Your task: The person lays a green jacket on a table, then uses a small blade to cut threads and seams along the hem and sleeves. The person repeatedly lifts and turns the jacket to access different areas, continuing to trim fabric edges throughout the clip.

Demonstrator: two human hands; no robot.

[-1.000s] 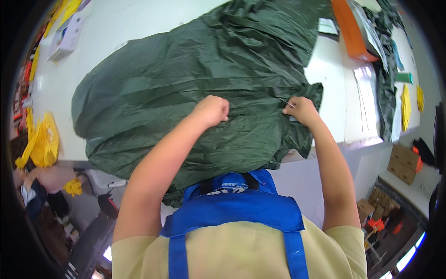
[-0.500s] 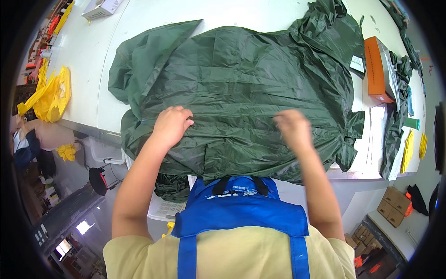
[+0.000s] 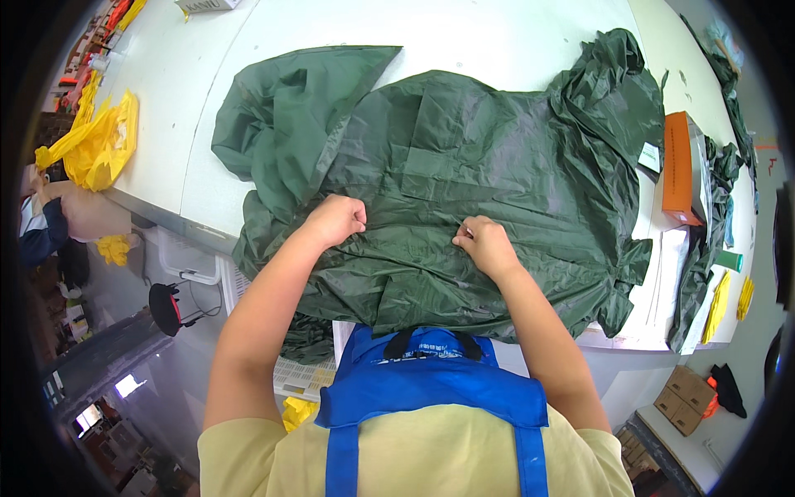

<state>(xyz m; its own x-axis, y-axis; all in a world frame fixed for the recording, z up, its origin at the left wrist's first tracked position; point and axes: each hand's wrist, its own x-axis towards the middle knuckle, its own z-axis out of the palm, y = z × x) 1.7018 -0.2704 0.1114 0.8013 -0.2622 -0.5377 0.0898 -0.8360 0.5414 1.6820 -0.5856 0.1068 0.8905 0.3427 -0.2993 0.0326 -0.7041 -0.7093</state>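
Two hands are down on the dark green, thin, shiny waterproof garment (image 3: 464,174) I am working on, which lies spread across the white worktable (image 3: 513,33) with its near hem hanging over the table's front edge. My left hand (image 3: 335,221) is curled shut, knuckles up, bunching a fold of the fabric near the lower middle of the garment. My right hand (image 3: 484,244), a little apart from it, has its fingers drawn together, pinching the cloth at what looks like a seam or placket.

As I judge it, the body panel is mostly laid flat, with a pocket flap showing. Left to do: one loose section is folded over at the far left, and the material at the far right is rumpled in a heap beside an orange rectangular box (image 3: 681,166). Yellow plastic sheeting (image 3: 103,141) lies at the table's left end
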